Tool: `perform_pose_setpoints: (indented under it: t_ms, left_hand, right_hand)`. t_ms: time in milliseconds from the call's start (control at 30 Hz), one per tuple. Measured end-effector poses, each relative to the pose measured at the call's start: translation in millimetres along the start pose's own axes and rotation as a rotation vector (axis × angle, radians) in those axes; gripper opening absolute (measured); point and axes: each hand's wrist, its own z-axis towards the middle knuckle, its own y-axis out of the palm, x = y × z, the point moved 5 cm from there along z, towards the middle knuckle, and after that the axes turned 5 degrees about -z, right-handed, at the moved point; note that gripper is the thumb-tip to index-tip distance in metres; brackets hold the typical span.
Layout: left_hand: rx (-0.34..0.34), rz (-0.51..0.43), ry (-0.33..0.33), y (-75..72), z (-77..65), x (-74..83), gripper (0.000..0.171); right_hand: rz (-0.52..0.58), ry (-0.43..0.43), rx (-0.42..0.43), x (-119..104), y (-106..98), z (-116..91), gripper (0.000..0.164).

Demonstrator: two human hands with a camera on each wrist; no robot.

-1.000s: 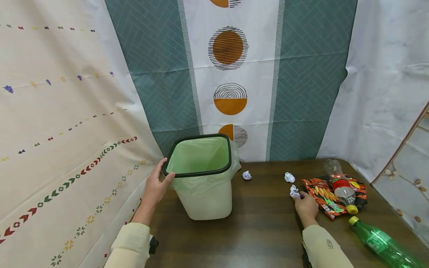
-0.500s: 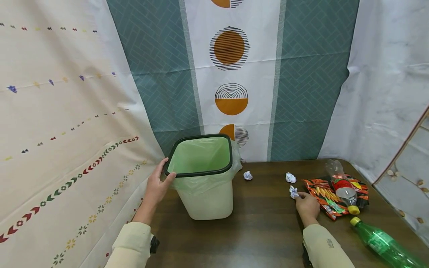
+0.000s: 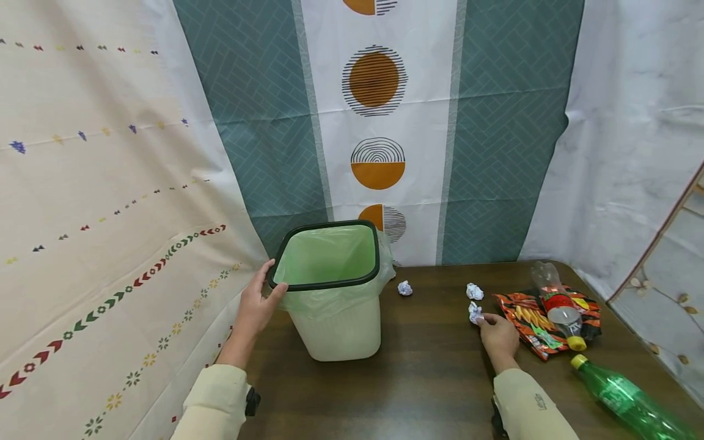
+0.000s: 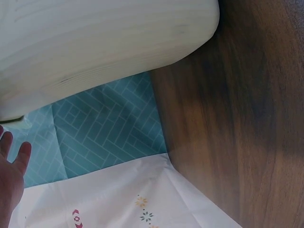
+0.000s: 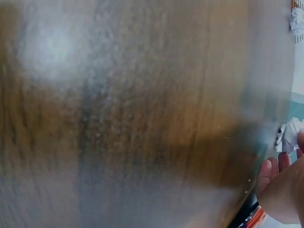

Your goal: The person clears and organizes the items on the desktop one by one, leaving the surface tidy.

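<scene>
A pale green trash bin point(image 3: 337, 333) with a black rim and a clear liner stands upright on the table. At its near left rim corner rests my left hand point(image 3: 257, 305), thumb and fingers spread along the rim. The left wrist view shows that hand point(image 4: 10, 178) at the edge, beside the bin's wall point(image 4: 109, 52). My right hand point(image 3: 499, 340) pinches a crumpled paper ball point(image 3: 475, 313) between thumb and fingers, low over the table. Just behind lies a second paper ball point(image 3: 474, 291), and a third paper ball point(image 3: 404, 288) is right of the bin.
A clear plastic bottle point(image 3: 562, 308) with a yellow cap lies on an orange and black snack bag point(image 3: 528, 318) at the right. Nearer, a green plastic bottle point(image 3: 627, 394) lies on its side. Curtains point(image 3: 495, 153) hang behind the dark wooden table point(image 3: 418, 379).
My right hand has shifted slightly left with the pinched paper ball, closer below the second ball. The left hand and the bin stay in place.
</scene>
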Motion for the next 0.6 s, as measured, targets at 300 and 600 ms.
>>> perform_pose_setpoints:
  t_ms: [300,600]
  left_hand:
    - [-0.002,0.000,0.002,-0.1,-0.8,-0.9,0.066]
    - [0.002,0.001,0.000,0.1,0.8,-1.9,0.066]
  right_hand:
    - [0.059,0.003,0.012,-25,-6,-5,0.029]
    - [0.118,-0.012,0.002,-50,-10,-5,0.031]
